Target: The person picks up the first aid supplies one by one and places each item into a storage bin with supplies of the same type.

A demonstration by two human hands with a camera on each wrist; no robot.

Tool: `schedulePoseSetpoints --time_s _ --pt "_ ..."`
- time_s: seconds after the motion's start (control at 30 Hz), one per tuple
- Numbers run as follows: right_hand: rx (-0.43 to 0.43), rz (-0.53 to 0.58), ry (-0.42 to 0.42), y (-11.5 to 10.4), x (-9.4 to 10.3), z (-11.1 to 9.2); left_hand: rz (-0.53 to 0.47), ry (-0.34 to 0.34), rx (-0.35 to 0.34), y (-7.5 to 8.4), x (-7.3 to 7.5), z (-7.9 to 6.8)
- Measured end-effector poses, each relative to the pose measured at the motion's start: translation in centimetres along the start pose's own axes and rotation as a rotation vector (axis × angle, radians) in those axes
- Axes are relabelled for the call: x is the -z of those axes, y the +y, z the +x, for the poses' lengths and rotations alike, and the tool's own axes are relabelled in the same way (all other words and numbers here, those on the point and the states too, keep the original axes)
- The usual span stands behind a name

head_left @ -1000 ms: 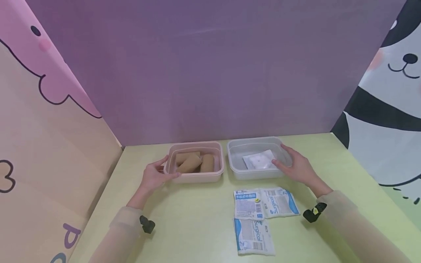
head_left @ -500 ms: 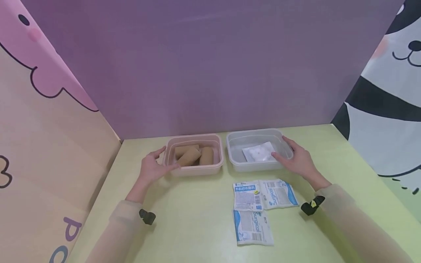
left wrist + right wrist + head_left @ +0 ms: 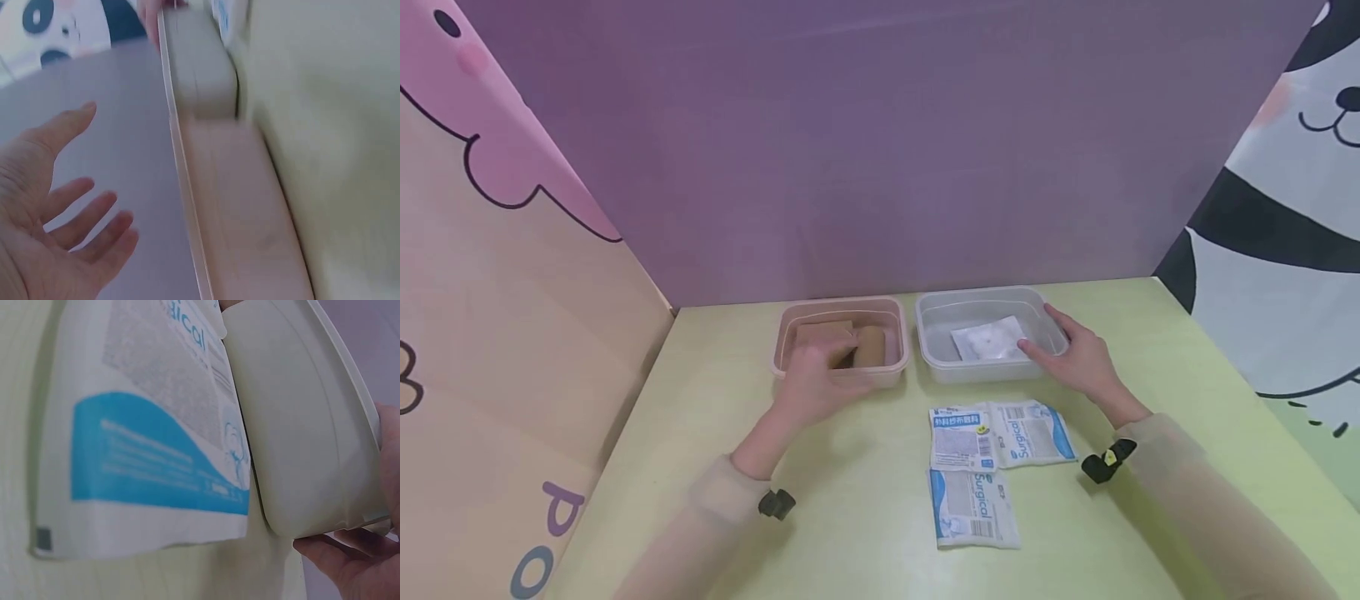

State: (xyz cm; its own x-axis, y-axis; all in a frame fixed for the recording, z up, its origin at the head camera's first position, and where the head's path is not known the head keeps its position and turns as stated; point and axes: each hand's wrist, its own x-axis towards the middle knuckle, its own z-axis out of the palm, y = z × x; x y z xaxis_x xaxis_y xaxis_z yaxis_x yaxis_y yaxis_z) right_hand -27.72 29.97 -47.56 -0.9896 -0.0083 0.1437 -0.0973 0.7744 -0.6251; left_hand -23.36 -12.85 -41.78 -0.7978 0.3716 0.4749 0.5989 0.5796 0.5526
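Observation:
My left hand (image 3: 816,379) hovers over the front of a pink plastic box (image 3: 887,379), fingers loosely bent. In the left wrist view this hand (image 3: 62,212) holds nothing, its thumb apart from the fingers. Inside the pink box lie tan bandage rolls (image 3: 871,346), partly hidden by the hand. With my right hand (image 3: 1078,358) I grip the right end of a white plastic box (image 3: 970,373), thumb over the rim. The right wrist view has fingers (image 3: 331,556) against that box's end. A small white packet (image 3: 992,337) lies inside it.
Three gauze dressing packets (image 3: 976,508) lie flat on the pale yellow table (image 3: 850,517), in front of the white box. A purple panel (image 3: 880,150) rises behind both boxes. Printed cartoon walls stand at left (image 3: 512,333) and right (image 3: 1285,317).
My left hand has let go of the pink box's left end and moved right, over its front. The right hand keeps its grip on the white box. The head view has shifted slightly.

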Motion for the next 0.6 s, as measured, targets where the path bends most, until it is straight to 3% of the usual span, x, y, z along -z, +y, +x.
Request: schedulePoseSetpoints --time_s 0.1,0.2,0.4,0.6 --pt "-0.001 0.001 -0.005 -0.2 0.1 0.0 0.026 -0.116 0.005 2.0 -1.7 -0.2" --pt "-0.007 0.000 -0.007 -0.2 0.3 0.0 -0.007 -0.231 0.000 3.5 -3.7 -0.1" --pt "-0.027 0.016 -0.024 0.0 0.2 0.0 -0.012 -0.413 -0.024 4.9 -7.5 -0.3" --pt "-0.035 0.024 -0.024 0.0 0.1 0.0 0.052 -0.469 -0.058 5.1 -9.9 -0.1"
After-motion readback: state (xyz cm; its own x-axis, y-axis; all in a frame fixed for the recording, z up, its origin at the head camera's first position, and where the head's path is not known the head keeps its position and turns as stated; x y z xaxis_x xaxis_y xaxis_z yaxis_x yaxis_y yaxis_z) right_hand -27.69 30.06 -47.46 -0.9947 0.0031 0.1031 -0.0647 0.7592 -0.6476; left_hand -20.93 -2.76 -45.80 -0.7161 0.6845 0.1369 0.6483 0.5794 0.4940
